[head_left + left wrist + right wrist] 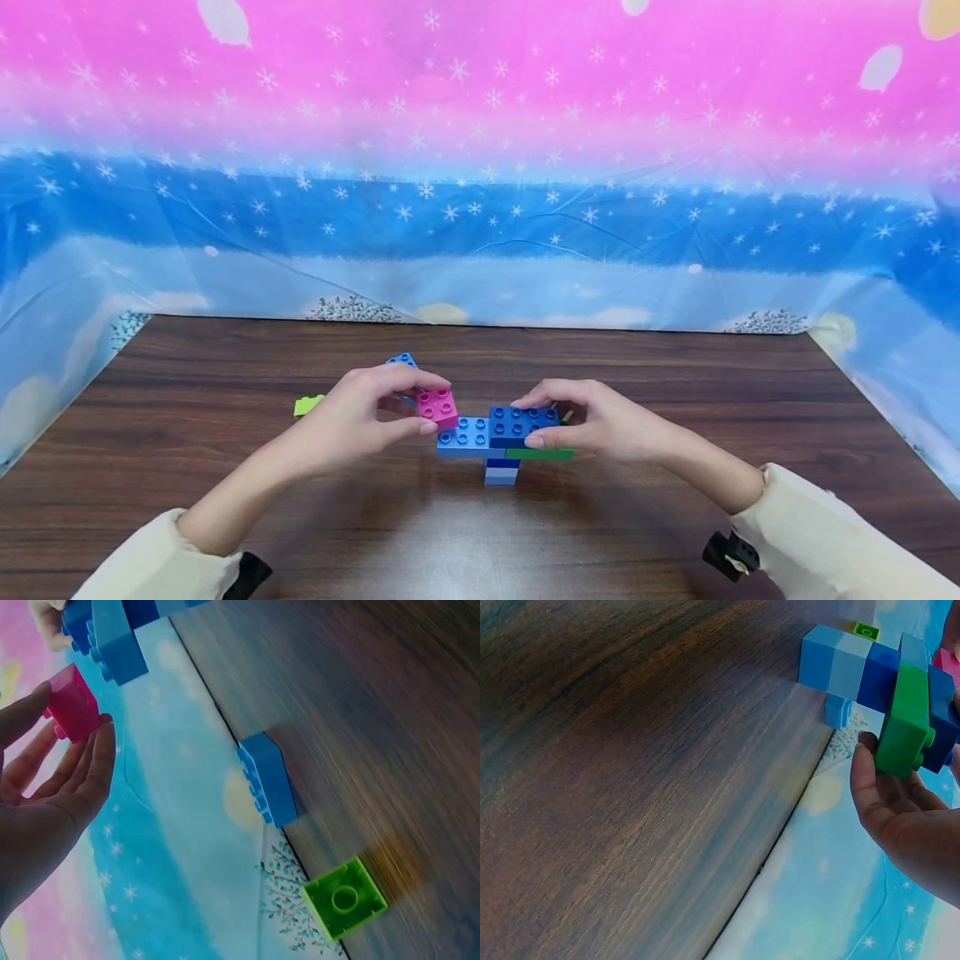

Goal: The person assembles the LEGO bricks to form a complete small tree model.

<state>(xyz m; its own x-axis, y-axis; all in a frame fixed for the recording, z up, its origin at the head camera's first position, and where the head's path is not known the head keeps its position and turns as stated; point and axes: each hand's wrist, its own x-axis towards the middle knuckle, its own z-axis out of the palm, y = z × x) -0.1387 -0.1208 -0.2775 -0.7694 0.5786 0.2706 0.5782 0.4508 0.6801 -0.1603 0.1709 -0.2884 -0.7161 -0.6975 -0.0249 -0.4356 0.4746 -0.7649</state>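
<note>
My left hand (358,414) pinches a pink toy brick (437,408) between thumb and fingers, studs up. In the head view the brick overlaps the left end of a light blue brick (471,432); the left wrist view shows a gap between them. My right hand (603,421) grips a dark blue brick (517,427) by its right part. That brick sits across the light blue one and a green brick (905,720). Below them runs a narrow column of blue bricks (847,664). Some right fingers are hidden behind the bricks in the head view.
Behind my left hand stands a loose blue brick (268,780). A lime green brick (345,898) lies farther left, its hollow underside showing in the left wrist view. The dark wooden table (675,367) ends at a pink and blue snowflake cloth (480,217).
</note>
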